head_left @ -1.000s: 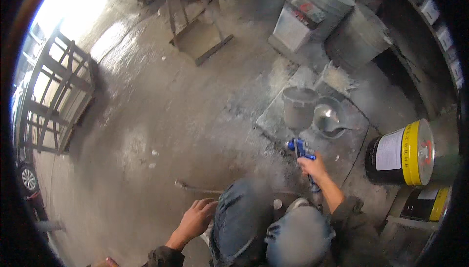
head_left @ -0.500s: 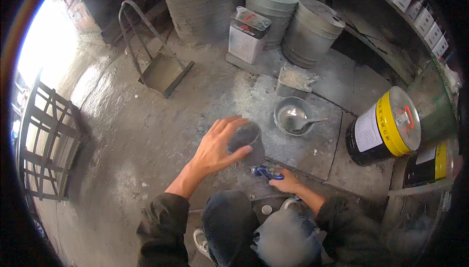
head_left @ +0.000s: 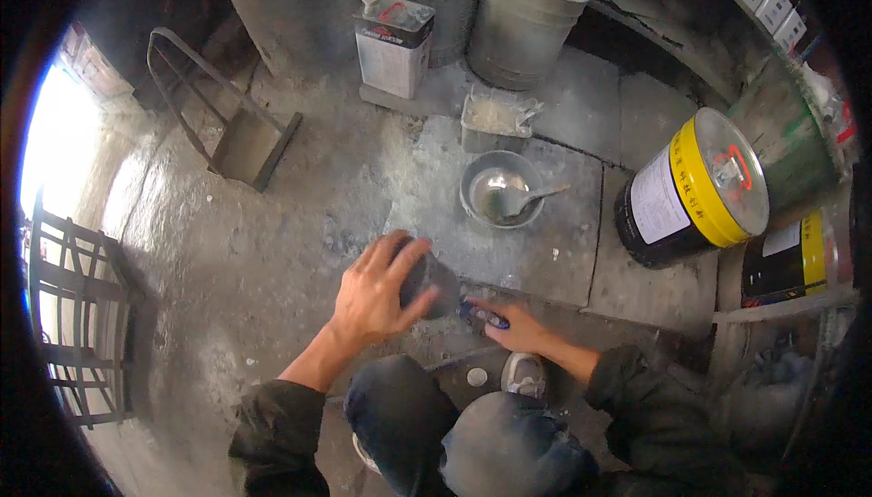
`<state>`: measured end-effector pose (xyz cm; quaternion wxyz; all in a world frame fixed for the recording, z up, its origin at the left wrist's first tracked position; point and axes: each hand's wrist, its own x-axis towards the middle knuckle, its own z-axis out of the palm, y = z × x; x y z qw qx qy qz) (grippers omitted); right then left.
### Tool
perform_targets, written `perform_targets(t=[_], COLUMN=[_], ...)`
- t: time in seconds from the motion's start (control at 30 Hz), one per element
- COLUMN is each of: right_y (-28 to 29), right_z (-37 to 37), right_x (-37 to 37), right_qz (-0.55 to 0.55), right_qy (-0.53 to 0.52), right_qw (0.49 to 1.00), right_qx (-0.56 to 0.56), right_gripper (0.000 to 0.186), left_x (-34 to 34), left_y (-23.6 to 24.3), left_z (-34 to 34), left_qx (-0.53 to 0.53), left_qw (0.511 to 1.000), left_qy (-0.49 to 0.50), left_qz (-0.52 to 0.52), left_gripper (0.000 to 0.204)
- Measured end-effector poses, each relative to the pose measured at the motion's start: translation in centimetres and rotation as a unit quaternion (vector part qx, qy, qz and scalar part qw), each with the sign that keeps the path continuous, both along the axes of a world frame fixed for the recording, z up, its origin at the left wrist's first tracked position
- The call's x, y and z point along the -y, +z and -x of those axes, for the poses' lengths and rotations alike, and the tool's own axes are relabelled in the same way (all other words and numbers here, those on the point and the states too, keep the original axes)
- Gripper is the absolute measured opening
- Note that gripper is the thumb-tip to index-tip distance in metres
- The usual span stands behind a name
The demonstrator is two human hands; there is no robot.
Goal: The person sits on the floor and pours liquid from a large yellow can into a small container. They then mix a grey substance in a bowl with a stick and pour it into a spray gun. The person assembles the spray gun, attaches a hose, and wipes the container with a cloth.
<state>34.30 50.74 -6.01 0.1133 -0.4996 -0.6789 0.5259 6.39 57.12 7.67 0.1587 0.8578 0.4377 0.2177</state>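
Note:
My left hand (head_left: 367,295) is curled round the side of a dark grey cup-like container (head_left: 432,284). Close to its lower right, my right hand (head_left: 520,326) is closed on a small blue hand tool (head_left: 484,314), shaped like a spray gun; its exact kind is partly hidden by the fingers. The tool's front end is near the container, and whether they touch I cannot tell. Beyond both hands a grey round basin (head_left: 468,197) stands on the floor, with a pale-handled utensil (head_left: 538,197) resting in it.
A square tub (head_left: 490,139) stands behind the basin, near a rectangular metal can (head_left: 391,56) and large drums (head_left: 527,20). To the right is a black-and-yellow bucket (head_left: 658,193). A metal frame (head_left: 250,147) lies far left, and a slatted rack (head_left: 82,315) stands nearer at left.
The view has shifted, so the surroundings sit further left and higher. My right hand with the blue tool has come closer to the grey container, still held in my left hand.

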Motion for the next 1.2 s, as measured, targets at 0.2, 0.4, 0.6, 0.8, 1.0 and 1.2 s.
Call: perform_targets(t=[0.2,0.4,0.6,0.8,1.0,1.2], right_y=[-0.7,-1.0,-0.9,0.1,1.8,4.2], right_z=[-0.1,-0.2,-1.5,-2.9,-6.8,-12.3], right_x=[0.2,0.7,0.9,1.0,1.4,0.6], right_qz=[-0.088,-0.152,-0.097,-0.129,-0.126,-0.183], right_qy=[-0.069,-0.119,-0.197,-0.214,-0.25,-0.289], right_qw=[0.99,0.975,0.975,0.968,0.959,0.937], right_qx=[0.09,0.112,0.024,0.021,0.032,0.075], right_gripper=[0.068,0.07,0.062,0.057,0.062,0.067], left_x=[-1.0,-2.7,-1.8,-0.6,-4.0,-9.0], left_y=[-0.3,-0.5,-3.0,-4.9,-8.2,-9.8], left_z=[1.0,2.1,6.3,5.2,1.3,-5.2], left_qx=[-0.043,0.005,0.384,0.639,0.525,0.3], left_qw=[0.986,0.931,0.772,0.567,0.672,0.875], left_qy=[0.031,0.135,0.123,0.143,0.194,0.219], left_qz=[0.159,0.338,0.492,0.499,0.485,0.31], left_gripper=[0.083,0.095,0.085,0.057,0.031,0.024])
